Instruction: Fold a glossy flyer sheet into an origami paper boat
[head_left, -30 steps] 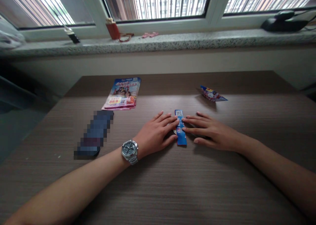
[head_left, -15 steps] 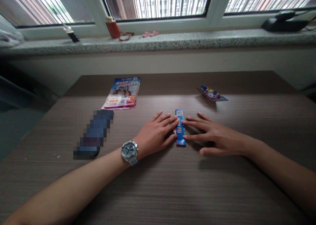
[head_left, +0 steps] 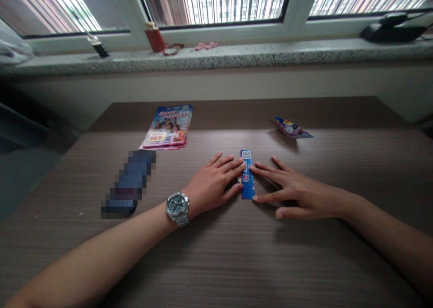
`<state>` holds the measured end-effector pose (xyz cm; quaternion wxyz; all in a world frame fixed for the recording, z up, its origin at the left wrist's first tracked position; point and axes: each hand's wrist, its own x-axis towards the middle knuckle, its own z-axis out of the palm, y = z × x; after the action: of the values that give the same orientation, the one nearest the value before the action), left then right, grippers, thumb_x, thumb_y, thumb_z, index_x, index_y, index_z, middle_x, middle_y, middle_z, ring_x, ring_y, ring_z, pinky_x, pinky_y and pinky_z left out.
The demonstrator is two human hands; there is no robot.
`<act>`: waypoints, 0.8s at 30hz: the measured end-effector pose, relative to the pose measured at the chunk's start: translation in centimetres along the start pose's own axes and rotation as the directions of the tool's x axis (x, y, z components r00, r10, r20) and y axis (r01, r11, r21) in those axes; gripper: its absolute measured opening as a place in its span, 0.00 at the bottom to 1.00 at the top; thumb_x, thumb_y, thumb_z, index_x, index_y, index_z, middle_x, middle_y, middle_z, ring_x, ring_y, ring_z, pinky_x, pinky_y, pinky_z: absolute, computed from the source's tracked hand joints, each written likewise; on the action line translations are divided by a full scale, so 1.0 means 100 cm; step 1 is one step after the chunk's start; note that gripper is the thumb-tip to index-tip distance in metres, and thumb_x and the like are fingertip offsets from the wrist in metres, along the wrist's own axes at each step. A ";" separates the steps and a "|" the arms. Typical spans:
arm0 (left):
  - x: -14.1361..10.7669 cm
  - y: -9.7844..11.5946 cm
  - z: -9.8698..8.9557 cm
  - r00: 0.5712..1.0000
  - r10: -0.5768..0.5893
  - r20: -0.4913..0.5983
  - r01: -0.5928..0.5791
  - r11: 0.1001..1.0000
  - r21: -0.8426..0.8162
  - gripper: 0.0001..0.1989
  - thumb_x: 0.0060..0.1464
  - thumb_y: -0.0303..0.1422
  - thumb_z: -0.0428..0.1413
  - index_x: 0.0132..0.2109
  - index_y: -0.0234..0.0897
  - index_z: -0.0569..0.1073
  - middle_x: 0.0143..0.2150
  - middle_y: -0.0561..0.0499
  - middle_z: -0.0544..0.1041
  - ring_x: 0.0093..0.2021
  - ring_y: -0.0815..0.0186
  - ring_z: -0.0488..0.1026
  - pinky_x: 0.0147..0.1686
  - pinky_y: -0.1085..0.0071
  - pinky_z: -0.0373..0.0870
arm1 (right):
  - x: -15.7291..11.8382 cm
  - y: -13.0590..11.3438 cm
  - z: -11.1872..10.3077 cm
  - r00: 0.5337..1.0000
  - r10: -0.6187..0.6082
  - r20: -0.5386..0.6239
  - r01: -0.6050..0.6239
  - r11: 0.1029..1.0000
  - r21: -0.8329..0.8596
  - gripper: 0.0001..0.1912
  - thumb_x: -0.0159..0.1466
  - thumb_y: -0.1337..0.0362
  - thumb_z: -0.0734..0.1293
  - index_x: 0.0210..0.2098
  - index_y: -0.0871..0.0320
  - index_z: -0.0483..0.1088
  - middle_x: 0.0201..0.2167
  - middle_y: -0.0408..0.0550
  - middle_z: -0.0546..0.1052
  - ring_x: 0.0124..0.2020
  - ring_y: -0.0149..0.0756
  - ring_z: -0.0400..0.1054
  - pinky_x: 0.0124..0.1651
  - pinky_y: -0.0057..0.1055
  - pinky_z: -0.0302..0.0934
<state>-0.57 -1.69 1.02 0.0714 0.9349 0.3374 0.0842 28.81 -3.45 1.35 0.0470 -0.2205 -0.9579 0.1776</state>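
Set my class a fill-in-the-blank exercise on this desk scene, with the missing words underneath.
1. The person wears a watch on the ____ arm.
2. The left hand and right hand touch a paper strip coloured mostly ____.
3. The yellow-boxed number on the top flyer is ____.

Missing words: left; blue; 89.9

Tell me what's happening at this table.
A person is handling a narrow blue paper strip that lies flat on the table. The left hand lies across its left side; the right hand, spread wide, touches its right edge. Beyond, a stack of flyers lies to the left, a folded paper piece to the right.
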 end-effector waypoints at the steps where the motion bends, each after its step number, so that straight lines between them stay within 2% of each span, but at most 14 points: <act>1: 0.000 0.000 0.000 1.000 0.000 0.001 0.000 1.000 0.002 0.26 0.70 0.45 0.47 0.71 0.43 0.61 0.72 0.49 0.62 0.72 0.58 0.57 0.74 0.54 0.45 | 0.000 -0.001 -0.001 1.000 0.002 0.002 -0.002 1.000 0.007 0.26 0.69 0.51 0.66 0.66 0.36 0.63 0.77 0.47 0.37 0.75 0.60 0.38 0.69 0.70 0.29; 7: 0.000 -0.001 0.000 1.000 0.013 0.016 -0.013 1.000 0.029 0.25 0.72 0.42 0.44 0.71 0.42 0.60 0.72 0.50 0.61 0.73 0.59 0.56 0.74 0.55 0.45 | -0.001 -0.001 0.001 1.000 -0.009 0.003 0.009 1.000 0.019 0.27 0.69 0.49 0.66 0.67 0.37 0.63 0.77 0.49 0.36 0.75 0.60 0.37 0.69 0.69 0.28; 11: 0.000 -0.003 0.002 1.000 0.011 0.026 -0.012 0.999 0.037 0.25 0.72 0.40 0.43 0.72 0.43 0.58 0.74 0.50 0.58 0.74 0.58 0.54 0.74 0.55 0.45 | 0.000 0.002 0.007 0.997 0.023 -0.077 -0.020 0.999 0.037 0.33 0.71 0.48 0.62 0.72 0.44 0.53 0.77 0.54 0.41 0.75 0.55 0.39 0.71 0.65 0.28; 15: 0.000 -0.005 0.003 0.999 0.009 0.037 -0.011 0.999 0.032 0.26 0.72 0.39 0.43 0.73 0.44 0.56 0.75 0.51 0.56 0.75 0.57 0.51 0.74 0.54 0.45 | 0.006 0.000 0.014 0.988 0.064 -0.141 -0.068 0.997 -0.027 0.31 0.72 0.49 0.60 0.72 0.42 0.53 0.77 0.51 0.42 0.75 0.54 0.39 0.72 0.63 0.32; 19: 0.000 -0.005 0.004 0.999 0.006 0.032 -0.006 1.000 0.017 0.26 0.72 0.39 0.43 0.73 0.46 0.55 0.75 0.51 0.55 0.75 0.58 0.50 0.74 0.54 0.44 | 0.010 -0.002 0.015 0.990 0.093 -0.109 -0.103 0.991 -0.090 0.33 0.72 0.49 0.61 0.73 0.42 0.51 0.77 0.51 0.39 0.76 0.57 0.36 0.72 0.65 0.32; 24: 0.001 -0.004 0.004 0.999 -0.004 0.045 0.002 1.000 0.027 0.27 0.72 0.40 0.43 0.74 0.44 0.54 0.75 0.51 0.54 0.75 0.58 0.50 0.74 0.55 0.43 | 0.010 -0.002 0.010 0.997 0.071 -0.027 -0.073 0.993 -0.092 0.35 0.70 0.46 0.63 0.72 0.39 0.51 0.77 0.50 0.32 0.75 0.60 0.33 0.71 0.67 0.31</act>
<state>-0.69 -1.36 0.54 0.0664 0.9369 0.3382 0.0586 27.68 -3.46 0.54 0.0416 -0.2589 -0.9560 0.1317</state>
